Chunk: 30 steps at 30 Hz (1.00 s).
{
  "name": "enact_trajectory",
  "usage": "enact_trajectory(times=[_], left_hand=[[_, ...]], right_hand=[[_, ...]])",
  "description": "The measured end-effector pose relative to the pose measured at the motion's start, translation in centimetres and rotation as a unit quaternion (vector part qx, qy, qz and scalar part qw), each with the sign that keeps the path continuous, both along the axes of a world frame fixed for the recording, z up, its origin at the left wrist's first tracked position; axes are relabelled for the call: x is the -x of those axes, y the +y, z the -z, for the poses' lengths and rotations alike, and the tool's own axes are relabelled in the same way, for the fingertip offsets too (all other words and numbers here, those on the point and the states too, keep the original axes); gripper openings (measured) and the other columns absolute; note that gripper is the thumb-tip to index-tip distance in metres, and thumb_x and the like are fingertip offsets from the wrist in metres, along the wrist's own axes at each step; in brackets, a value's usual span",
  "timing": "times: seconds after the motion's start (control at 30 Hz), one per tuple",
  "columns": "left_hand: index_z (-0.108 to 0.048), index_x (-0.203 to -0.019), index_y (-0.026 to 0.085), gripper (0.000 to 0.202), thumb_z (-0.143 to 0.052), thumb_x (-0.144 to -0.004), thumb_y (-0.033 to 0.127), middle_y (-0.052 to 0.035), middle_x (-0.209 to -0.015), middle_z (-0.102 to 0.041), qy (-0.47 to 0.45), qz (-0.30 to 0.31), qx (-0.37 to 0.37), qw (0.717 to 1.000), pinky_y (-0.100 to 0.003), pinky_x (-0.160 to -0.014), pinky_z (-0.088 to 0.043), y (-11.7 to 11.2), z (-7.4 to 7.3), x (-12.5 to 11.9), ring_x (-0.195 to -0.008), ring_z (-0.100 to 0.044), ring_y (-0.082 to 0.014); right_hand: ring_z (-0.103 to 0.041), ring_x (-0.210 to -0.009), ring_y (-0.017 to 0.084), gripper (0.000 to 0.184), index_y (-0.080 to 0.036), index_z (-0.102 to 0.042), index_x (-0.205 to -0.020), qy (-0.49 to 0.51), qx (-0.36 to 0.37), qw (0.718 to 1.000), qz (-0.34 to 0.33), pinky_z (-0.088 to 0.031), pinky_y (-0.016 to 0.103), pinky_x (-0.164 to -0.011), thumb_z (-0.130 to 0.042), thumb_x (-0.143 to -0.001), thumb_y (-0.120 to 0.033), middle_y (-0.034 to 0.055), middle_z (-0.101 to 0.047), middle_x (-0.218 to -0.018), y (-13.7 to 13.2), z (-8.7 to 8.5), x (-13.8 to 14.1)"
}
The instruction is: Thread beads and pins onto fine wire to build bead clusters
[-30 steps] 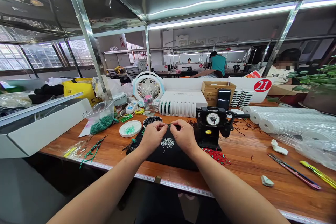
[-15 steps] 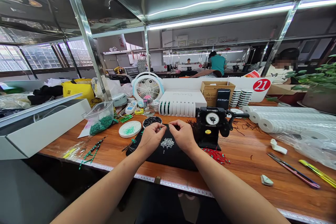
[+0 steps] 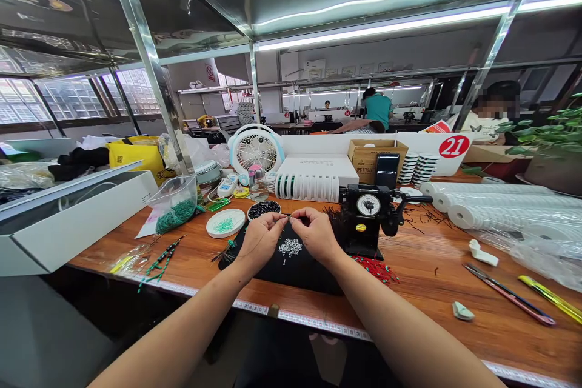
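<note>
My left hand (image 3: 262, 239) and my right hand (image 3: 317, 235) meet fingertip to fingertip above a black mat (image 3: 291, 279). Both pinch, thumb against forefinger, on something too small to make out. Below them on the mat lies a pile of small clear and silvery pieces (image 3: 290, 247). A white dish of black beads (image 3: 264, 210) stands just beyond my left hand. To its left is a white dish with small green beads (image 3: 225, 223). Red strands with beads (image 3: 375, 269) lie right of the mat, beside a black hand-cranked machine with a dial (image 3: 368, 209).
A bag of green strands (image 3: 176, 216) and a long white box (image 3: 82, 212) stand left. Scissors (image 3: 509, 294), a yellow cutter (image 3: 550, 297) and wrapped white rolls (image 3: 491, 212) lie right. Behind are a fan (image 3: 256, 154) and white spools (image 3: 309, 188). Other people sit farther back.
My fingertips have come closer together, the right hand shifting slightly left. The objects on the table stay where they were.
</note>
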<state>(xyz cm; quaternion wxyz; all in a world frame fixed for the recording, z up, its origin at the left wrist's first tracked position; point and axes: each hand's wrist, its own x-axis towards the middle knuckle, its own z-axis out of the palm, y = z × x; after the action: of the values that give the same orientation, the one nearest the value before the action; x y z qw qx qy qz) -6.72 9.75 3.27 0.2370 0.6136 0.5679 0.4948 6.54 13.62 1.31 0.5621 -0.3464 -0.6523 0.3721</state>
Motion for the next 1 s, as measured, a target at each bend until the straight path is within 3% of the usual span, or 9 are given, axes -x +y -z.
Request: enact_trajectory(times=[0.27, 0.47, 0.6, 0.83, 1.0], left_hand=[[-0.068, -0.086, 0.015, 0.027, -0.056, -0.075, 0.037, -0.0023, -0.068, -0.066, 0.002, -0.009, -0.009, 1.0, -0.025, -0.054, -0.037, 0.27, 0.04, 0.1, -0.06, -0.054, -0.0154], [-0.067, -0.087, 0.014, 0.027, -0.055, -0.077, 0.036, -0.0049, -0.08, -0.07, 0.001, 0.005, -0.005, 1.0, -0.028, -0.068, -0.043, 0.06, -0.29, 0.16, -0.075, -0.06, -0.0184], [-0.07, -0.089, 0.017, 0.025, -0.055, -0.077, 0.033, -0.0044, -0.089, -0.071, 0.01, 0.019, -0.009, 1.0, -0.029, -0.079, -0.043, -0.27, -0.46, 0.01, -0.086, -0.062, -0.0199], [-0.068, -0.093, 0.015, 0.03, -0.053, -0.078, 0.037, -0.0061, -0.09, -0.072, 0.004, 0.007, -0.003, 1.0, -0.031, -0.077, -0.045, -0.15, 0.04, 0.16, -0.086, -0.063, -0.0215], [-0.068, -0.092, 0.016, 0.028, -0.054, -0.079, 0.037, -0.0055, -0.09, -0.071, 0.014, -0.003, -0.025, 1.0, -0.03, -0.078, -0.045, -0.2, 0.02, 0.36, -0.087, -0.063, -0.0206]], right_hand=[[-0.041, -0.045, 0.009, 0.018, -0.013, -0.061, -0.072, 0.081, 0.097, 0.988, -0.087, -0.031, 0.02, -0.043, -0.06, -0.066, -0.03, -0.0027, -0.052, -0.055, 0.21, 0.01, -0.13], [-0.033, -0.043, 0.007, 0.018, -0.013, -0.058, -0.072, 0.102, 0.121, 0.982, -0.101, -0.026, 0.02, -0.041, -0.061, -0.066, -0.029, -0.0056, -0.046, -0.051, 0.35, 0.17, 0.03], [-0.037, -0.044, 0.008, 0.017, -0.013, -0.06, -0.072, 0.089, 0.106, 0.987, -0.084, -0.028, 0.021, -0.043, -0.061, -0.066, -0.029, -0.0045, -0.048, -0.052, 0.29, 0.14, 0.06], [-0.049, -0.057, 0.013, 0.013, -0.014, -0.063, -0.072, 0.04, 0.033, 0.998, -0.03, -0.038, 0.024, -0.054, -0.059, -0.069, -0.026, 0.0016, -0.059, -0.065, 0.2, 0.07, -0.04], [-0.049, -0.059, 0.014, 0.01, -0.016, -0.06, -0.078, 0.017, -0.037, 0.999, 0.006, -0.039, 0.025, -0.057, -0.057, -0.074, -0.025, 0.0005, -0.058, -0.068, -0.2, 0.18, -0.13]])
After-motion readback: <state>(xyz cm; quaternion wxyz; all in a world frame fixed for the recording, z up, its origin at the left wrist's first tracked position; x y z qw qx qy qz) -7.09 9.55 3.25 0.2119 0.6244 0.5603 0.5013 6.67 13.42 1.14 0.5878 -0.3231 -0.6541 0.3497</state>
